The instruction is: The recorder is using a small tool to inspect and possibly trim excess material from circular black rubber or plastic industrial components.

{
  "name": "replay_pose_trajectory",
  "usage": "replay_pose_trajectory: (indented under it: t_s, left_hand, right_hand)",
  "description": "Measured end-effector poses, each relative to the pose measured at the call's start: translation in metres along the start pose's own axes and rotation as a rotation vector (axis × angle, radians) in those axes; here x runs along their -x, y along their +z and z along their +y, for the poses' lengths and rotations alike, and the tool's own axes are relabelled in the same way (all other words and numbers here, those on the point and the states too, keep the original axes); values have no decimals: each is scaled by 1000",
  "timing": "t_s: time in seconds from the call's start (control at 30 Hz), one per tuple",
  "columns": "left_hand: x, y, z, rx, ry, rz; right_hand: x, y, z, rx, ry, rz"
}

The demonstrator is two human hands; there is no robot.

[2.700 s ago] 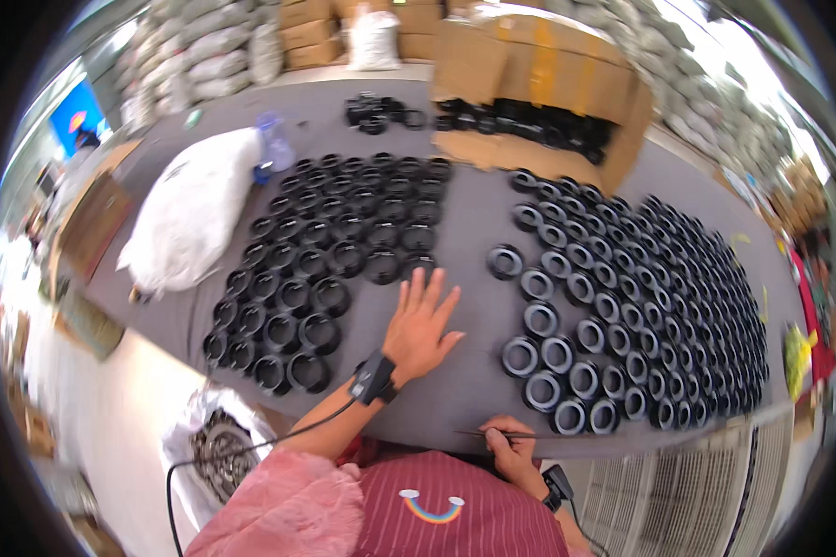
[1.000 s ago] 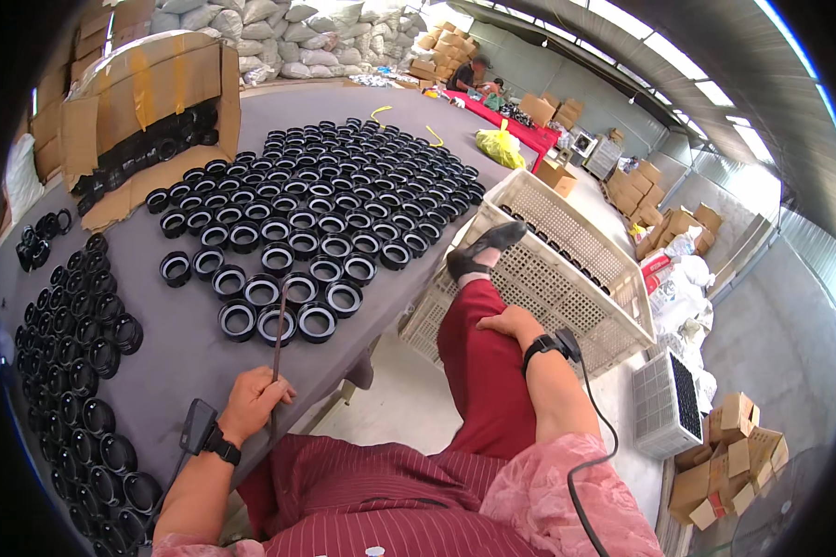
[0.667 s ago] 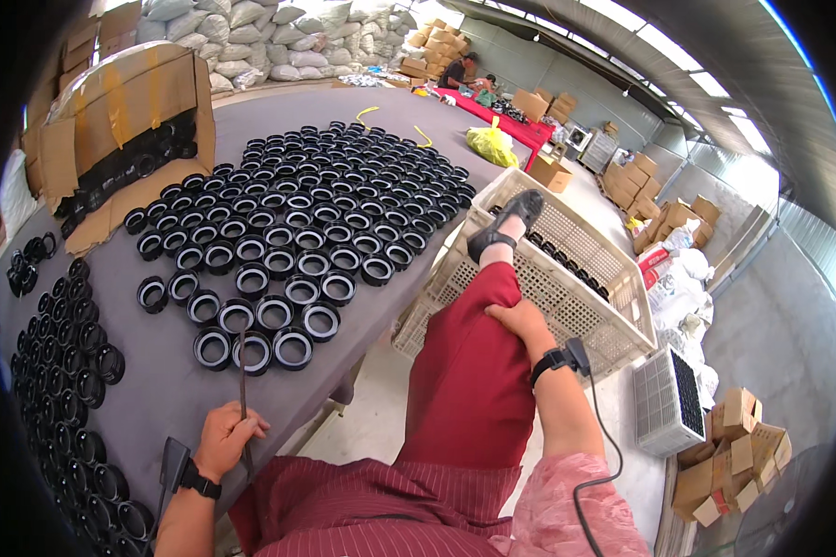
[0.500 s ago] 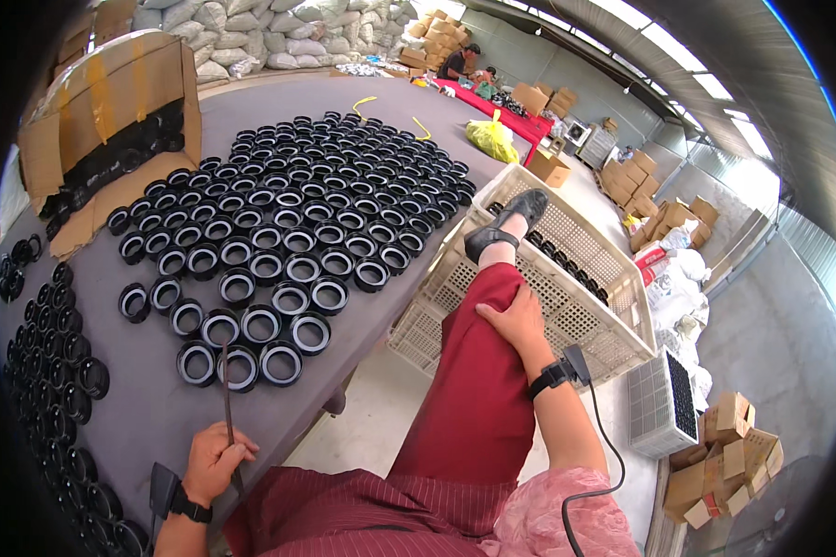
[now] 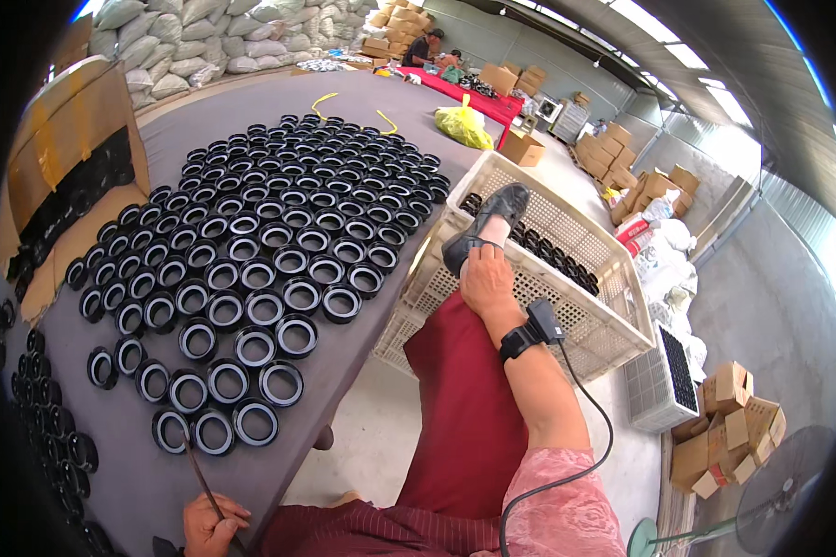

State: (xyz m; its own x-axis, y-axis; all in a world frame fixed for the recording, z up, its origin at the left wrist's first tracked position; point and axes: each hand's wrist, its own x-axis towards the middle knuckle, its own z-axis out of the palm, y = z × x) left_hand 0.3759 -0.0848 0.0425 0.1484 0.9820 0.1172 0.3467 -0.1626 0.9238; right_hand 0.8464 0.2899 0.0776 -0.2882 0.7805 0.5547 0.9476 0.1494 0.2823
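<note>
- Our left hand (image 5: pixel 212 526), at the lower edge, is closed around a thin dark rod (image 5: pixel 202 478).
- The rod slants toward the black rings with pale rims (image 5: pixel 239 423), its tip overlapping the nearest-left ring (image 5: pixel 159 433); we cannot tell whether they touch.
- These rings lie in a broad, close-set group on the grey surface (image 5: pixel 111 436), with more dark rings (image 5: pixel 82 452) along its left side.
- Our right hand (image 5: pixel 489 278) has its fingers bent at the strap of the black shoe (image 5: pixel 506 202); we cannot tell whether they grip it or merely touch it.
- The shoe is on our raised foot, in view against the pale perforated crate (image 5: pixel 576 320), which has black parts inside.
- We judge the step in hand to be adjusting the shoe, with the rod held aside; moving the strap would call for a fingertip pinch.
</note>
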Motion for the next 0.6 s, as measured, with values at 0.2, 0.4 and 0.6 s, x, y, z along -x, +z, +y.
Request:
replay_pose_trajectory:
  t_s: [0.2, 0.4, 0.6]
  left_hand:
    - [-2, 1, 3, -15, 5, 1]
    - [-1, -1, 7, -32, 21, -8]
    - [3, -1, 4, -19, 63, 12]
  right_hand:
    - [12, 1, -4, 44, 2, 34]
    - [8, 1, -6, 56, 60, 32]
    - [19, -1, -10, 38, 69, 1]
